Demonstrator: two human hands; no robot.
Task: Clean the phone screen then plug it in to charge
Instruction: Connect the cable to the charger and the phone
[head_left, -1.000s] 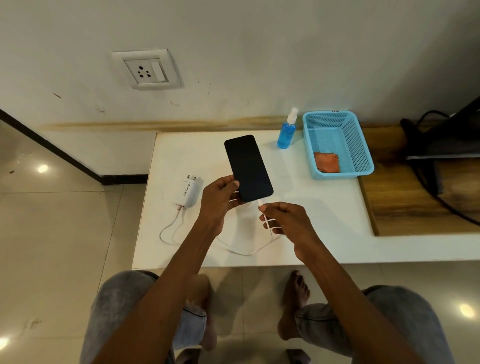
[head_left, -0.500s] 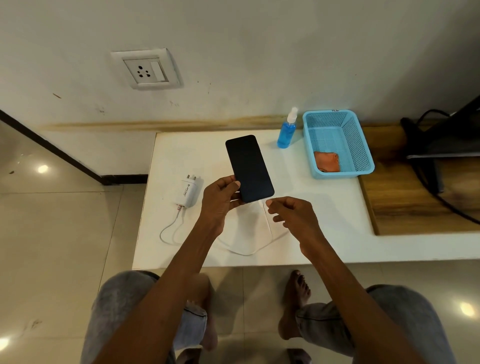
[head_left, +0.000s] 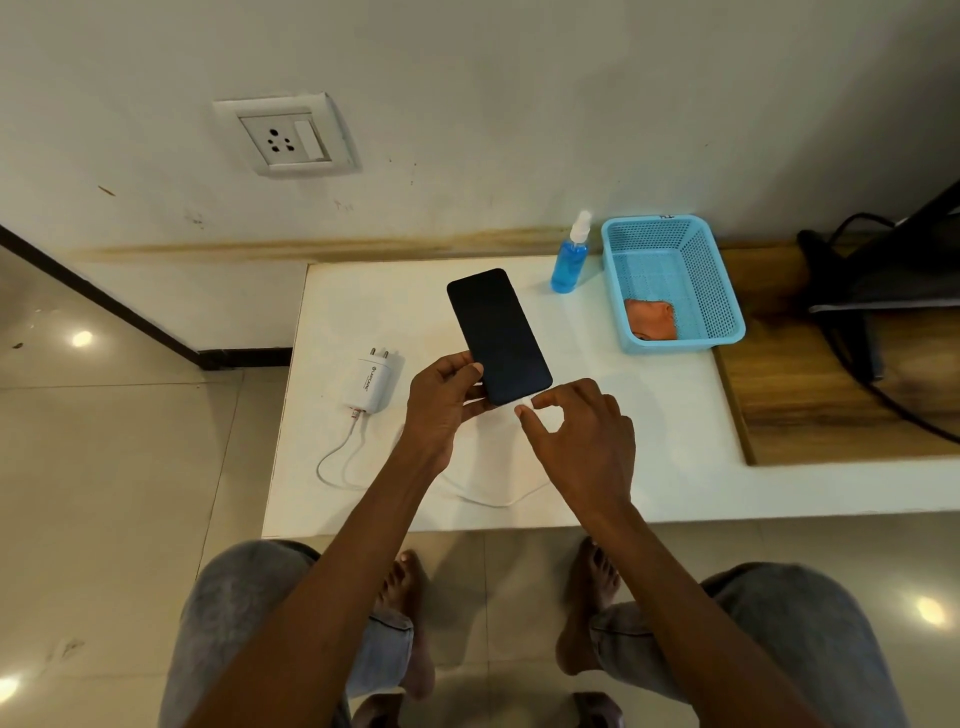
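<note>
My left hand (head_left: 441, 408) holds a black phone (head_left: 497, 332) by its lower left edge, screen up and dark, above the white table (head_left: 654, 447). My right hand (head_left: 584, 441) is at the phone's bottom end, with thumb and index tips pinching the plug end of the white charging cable (head_left: 337, 467), which is mostly hidden there. The cable loops across the table to a white charger adapter (head_left: 371, 385) lying flat, left of my left hand. A wall socket (head_left: 285, 136) sits on the wall above and to the left.
A blue spray bottle (head_left: 570, 260) stands at the table's back. Beside it, a blue mesh basket (head_left: 680, 345) holds an orange cloth (head_left: 652, 319). A wooden shelf (head_left: 831, 410) with a black bag (head_left: 893, 291) and cords lies to the right. My bare feet are below.
My right hand has moved up from below the phone to its bottom edge, fingers now spread around it. The phone and my left hand have barely shifted.
</note>
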